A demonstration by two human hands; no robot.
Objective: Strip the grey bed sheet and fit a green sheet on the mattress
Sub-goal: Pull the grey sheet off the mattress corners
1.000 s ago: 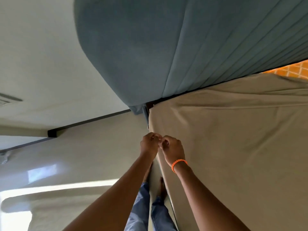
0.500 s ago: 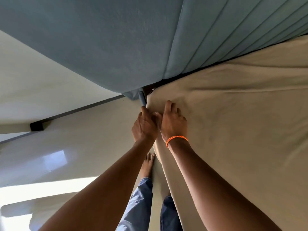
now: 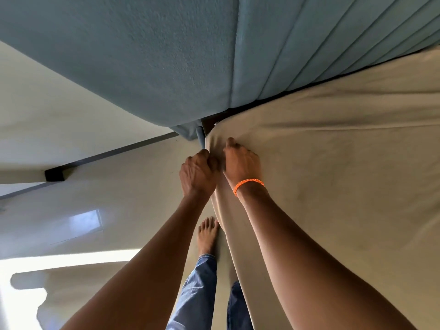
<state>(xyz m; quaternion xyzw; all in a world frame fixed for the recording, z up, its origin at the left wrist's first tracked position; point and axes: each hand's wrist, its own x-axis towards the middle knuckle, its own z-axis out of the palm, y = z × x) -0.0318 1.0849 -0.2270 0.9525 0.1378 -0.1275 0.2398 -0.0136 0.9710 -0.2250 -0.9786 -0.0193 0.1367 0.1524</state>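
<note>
Bedroom floor and padded blue headboard (image 3: 166, 67), sheet corner being worked at the bed's head end.
Stripping step, likely: left hand (image 3: 197, 173) fist-grips the grey bed sheet (image 3: 333, 175) edge at the corner, right hand (image 3: 240, 163) beside it, fingers curled, pressing fabric just right of it. Next: pull corner off mattress. Green sheet unseen.

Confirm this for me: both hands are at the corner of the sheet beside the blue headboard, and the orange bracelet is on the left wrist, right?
Not quite. The head view shows the orange bracelet on the right wrist. Otherwise correct: the left hand and right hand are at the sheet corner beside the blue headboard.
</note>
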